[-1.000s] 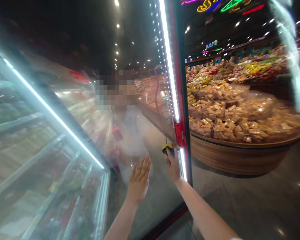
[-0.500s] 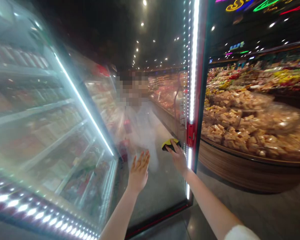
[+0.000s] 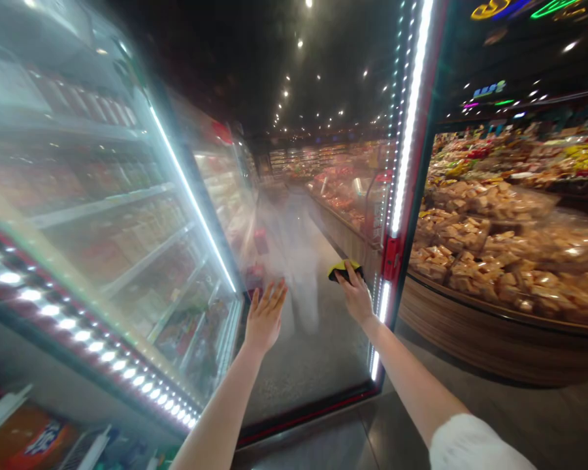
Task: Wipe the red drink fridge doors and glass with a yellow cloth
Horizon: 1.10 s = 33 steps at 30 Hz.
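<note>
In front of me is a large glass door (image 3: 318, 365) with a bright light strip along its right edge. My right hand (image 3: 357, 297) holds a yellow and black cloth (image 3: 340, 269) against the glass, close to the red fitting (image 3: 391, 258) on the door's frame. Lower and to the left, my left hand (image 3: 264, 316) is open, its fingers spread flat toward the pane. Whether its palm touches the glass cannot be made out. A hazy pale reflection of a person shows in the glass between my hands.
Lit glass doors with stocked shelves (image 3: 102, 209) behind them stand on the left. Packaged goods (image 3: 34, 437) sit at the lower left. To the right is a curved wooden display stand (image 3: 494, 346) heaped with bagged food (image 3: 500, 248). Grey floor tiles (image 3: 338, 444) lie below the door.
The view has turned a little left, so the door and display appear farther right. The cloth has shifted slightly up with my right hand. My left hand stays open and sits slightly higher.
</note>
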{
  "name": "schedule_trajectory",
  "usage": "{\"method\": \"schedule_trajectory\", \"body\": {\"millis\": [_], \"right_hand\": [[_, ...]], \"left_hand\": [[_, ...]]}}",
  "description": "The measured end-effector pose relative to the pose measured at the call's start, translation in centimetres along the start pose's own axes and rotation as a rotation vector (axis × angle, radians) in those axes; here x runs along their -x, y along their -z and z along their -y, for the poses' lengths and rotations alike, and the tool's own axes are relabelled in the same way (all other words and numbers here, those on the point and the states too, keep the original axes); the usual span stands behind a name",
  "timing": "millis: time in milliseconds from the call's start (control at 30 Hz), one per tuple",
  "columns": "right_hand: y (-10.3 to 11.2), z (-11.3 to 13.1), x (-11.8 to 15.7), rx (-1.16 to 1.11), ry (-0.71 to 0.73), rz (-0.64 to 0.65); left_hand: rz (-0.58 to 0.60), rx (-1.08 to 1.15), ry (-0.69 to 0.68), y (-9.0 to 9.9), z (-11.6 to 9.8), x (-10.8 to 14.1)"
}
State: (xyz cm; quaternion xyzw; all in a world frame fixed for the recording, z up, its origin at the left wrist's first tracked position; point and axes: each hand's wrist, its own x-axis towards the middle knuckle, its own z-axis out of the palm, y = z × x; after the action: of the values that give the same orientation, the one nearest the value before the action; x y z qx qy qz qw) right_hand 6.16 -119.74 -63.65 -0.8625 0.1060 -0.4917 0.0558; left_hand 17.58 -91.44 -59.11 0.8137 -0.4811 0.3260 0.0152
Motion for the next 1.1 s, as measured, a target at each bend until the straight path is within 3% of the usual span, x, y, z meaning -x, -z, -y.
{"method": "schedule_trajectory", "body": {"millis": [67,167,233,333,467,567,667,733,833,967,1100], "right_hand": [[0.4,0.2,-1.4,-0.029,-0.077,-0.115],[-0.3,3.4,-4.0,-0.059,-0.173,-0.234],[-1.4,6.4,-4.4,-0.065,-0.174,-0.212],[-2.9,9.5,-2.5,-0.048,-0.100,-0.090],[-3.3,8.8,0.6,-0.002,-0.023,0.020],[-2.9,8.2,-0.4,-0.034,-0.099,-0.084],[-3.2,10.5,-3.0,-0.069,-0.166,-0.212],[-3.8,13.2,-4.0,-0.051,-0.150,-0.195],[-4.8,16.1,-3.1,0.033,-0.055,-0.069],[-4.9,15.3,-0.2,0.122,0.132,0.090],[-4.4,14.0,-0.9,0.083,0.003,0.026]], "left_hand": [[-0.012,-0.008,-0.018,0.4,1.8,0.8],[-0.006,-0.018,-0.060,0.9,3.9,1.6],[0.000,-0.021,-0.071,1.1,4.6,1.9],[-0.010,-0.016,-0.042,0.8,4.7,2.3],[-0.039,-0.012,0.019,0.2,4.6,3.0],[-0.049,-0.014,0.038,0.1,5.2,3.6],[-0.064,-0.011,0.045,0.3,6.2,4.2],[-0.073,-0.006,0.038,0.4,6.9,4.4],[-0.076,-0.002,0.009,0.5,7.8,4.8],[-0.080,-0.010,-0.020,0.6,9.1,5.7],[-0.063,-0.038,0.001,0.8,10.5,6.9]]}}
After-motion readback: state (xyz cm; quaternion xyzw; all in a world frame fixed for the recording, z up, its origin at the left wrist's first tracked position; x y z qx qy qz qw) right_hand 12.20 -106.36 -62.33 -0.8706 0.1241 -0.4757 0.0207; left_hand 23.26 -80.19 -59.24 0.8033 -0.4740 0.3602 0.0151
